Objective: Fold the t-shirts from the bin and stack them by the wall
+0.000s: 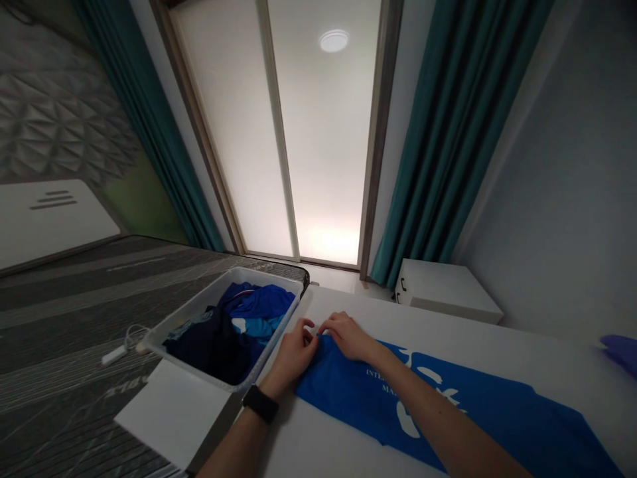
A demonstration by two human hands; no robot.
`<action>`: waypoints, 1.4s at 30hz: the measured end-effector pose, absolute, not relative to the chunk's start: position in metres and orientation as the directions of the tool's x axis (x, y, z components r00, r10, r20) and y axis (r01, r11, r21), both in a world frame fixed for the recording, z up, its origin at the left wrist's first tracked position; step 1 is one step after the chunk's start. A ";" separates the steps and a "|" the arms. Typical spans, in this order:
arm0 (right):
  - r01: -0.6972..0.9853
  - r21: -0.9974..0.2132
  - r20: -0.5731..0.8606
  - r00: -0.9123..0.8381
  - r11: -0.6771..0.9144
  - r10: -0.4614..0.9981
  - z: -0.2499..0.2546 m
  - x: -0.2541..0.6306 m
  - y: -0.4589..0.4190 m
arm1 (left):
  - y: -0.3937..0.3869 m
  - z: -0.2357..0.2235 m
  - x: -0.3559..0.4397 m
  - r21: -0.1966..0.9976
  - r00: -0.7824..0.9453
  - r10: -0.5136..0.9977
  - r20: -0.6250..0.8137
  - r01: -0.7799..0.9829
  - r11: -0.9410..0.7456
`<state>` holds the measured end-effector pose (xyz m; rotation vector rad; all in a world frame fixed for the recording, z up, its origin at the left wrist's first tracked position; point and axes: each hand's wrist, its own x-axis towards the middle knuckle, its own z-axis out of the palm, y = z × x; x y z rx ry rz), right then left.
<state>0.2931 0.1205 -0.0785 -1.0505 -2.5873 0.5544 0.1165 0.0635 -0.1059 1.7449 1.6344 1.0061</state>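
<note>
On the white desk, a blue T-shirt lies flattened, its soft fabric printed with large white shapes and small lettering, legible only as "INTE" and "MA". The left hand and right hand meet at its end, each grip pinching the cloth. At the desk's left edge, a white plastic bin holds crumpled blue and navy clothes.

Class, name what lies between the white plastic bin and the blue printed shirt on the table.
Head view: between the white plastic bin and blue printed shirt lie the left hand, a black watch on its wrist, and white tabletop.
</note>
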 end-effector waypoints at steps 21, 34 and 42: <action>0.666 -0.296 0.113 -0.688 0.685 0.717 -0.085 0.267 0.130 | 0.052 -0.095 0.119 0.686 -0.031 0.994 0.105 0.726 -0.050; 0.708 -0.253 0.259 -0.607 0.659 0.752 -0.063 0.297 0.099 | 0.042 -0.080 0.124 0.408 0.059 0.998 0.035 0.910 -0.069; 0.708 -0.286 0.139 -0.637 0.646 0.759 -0.077 0.322 0.036 | 0.048 -0.082 0.119 0.413 0.071 0.988 0.134 0.903 -0.120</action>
